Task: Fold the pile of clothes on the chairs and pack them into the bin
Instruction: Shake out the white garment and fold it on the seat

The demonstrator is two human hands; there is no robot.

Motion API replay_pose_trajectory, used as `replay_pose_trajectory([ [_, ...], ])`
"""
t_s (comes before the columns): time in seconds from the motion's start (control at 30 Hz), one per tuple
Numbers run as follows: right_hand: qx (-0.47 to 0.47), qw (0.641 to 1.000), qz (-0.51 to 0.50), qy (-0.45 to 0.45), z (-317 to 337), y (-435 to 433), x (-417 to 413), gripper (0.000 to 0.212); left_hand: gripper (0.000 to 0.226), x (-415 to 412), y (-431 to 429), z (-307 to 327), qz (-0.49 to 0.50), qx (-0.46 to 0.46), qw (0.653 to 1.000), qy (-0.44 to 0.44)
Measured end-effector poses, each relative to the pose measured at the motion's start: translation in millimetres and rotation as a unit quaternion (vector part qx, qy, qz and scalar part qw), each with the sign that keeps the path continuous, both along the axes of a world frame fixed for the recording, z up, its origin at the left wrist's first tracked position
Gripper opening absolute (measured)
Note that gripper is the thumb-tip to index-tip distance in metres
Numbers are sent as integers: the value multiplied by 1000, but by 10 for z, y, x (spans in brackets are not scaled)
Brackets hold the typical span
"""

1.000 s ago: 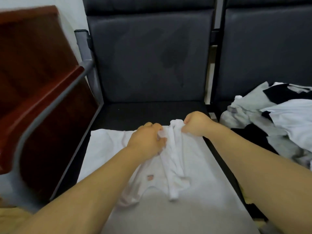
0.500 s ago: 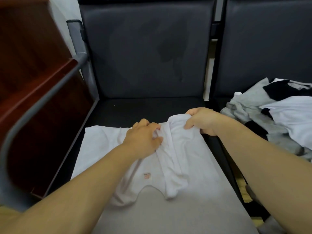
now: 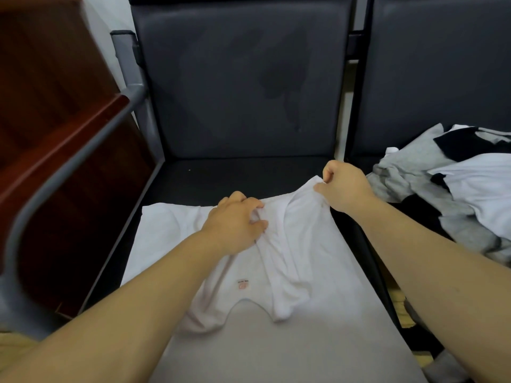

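Your 2 hands hold the shirt [image 3: 304, 258] on the chair [image 3: 221, 175].
Your left hand [image 3: 235, 225] grips a fold near its middle. Your right hand [image 3: 343, 186] pinches its far edge and lifts it a bit. The pile [image 3: 456, 186] sits on the next chair [image 3: 442, 78], to your right.

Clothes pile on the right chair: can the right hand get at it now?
Probably yes: the right hand, though pinching the white T-shirt, sits just beside the clothes pile, nothing between.

Shirt [image 3: 290, 244] on left chair seat [image 3: 221, 175]; clothes pile [image 3: 456, 189] on right chair.
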State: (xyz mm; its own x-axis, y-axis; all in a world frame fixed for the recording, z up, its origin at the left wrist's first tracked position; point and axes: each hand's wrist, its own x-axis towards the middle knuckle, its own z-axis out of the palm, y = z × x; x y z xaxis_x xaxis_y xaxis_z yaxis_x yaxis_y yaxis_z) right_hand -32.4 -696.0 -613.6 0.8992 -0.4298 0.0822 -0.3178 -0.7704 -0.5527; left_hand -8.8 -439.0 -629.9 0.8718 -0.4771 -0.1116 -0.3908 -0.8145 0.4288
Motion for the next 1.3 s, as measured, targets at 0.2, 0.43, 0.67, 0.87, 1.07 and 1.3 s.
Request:
replay_pose_trajectory([
  [0.2, -77, 995, -16, 65, 114, 67, -3, 21, 32, 38, 165, 146, 38, -61, 997, 21],
  [0.43, -12, 986, 166, 27, 4, 453, -32, 24, 30, 261, 586, 286, 111, 7, 993, -47],
  [0.67, -109, 973, 128, 159, 41, 513, 107, 27, 20, 431, 1021, 362, 152, 83, 985, 28],
  [0.87, -126, 947, 161, 248, 150, 475, 143, 35, 7, 509, 1143, 301, 118, 109, 986, 46],
  [1.07, -99, 974, 131, 157, 101, 495, 142, 19, 11, 591, 1192, 246, 148, 54, 988, 10],
  [1.3, -82, 992, 86, 29, 288, 467, 431, 24, 12, 858, 1210, 374, 214, -26, 971, -106],
])
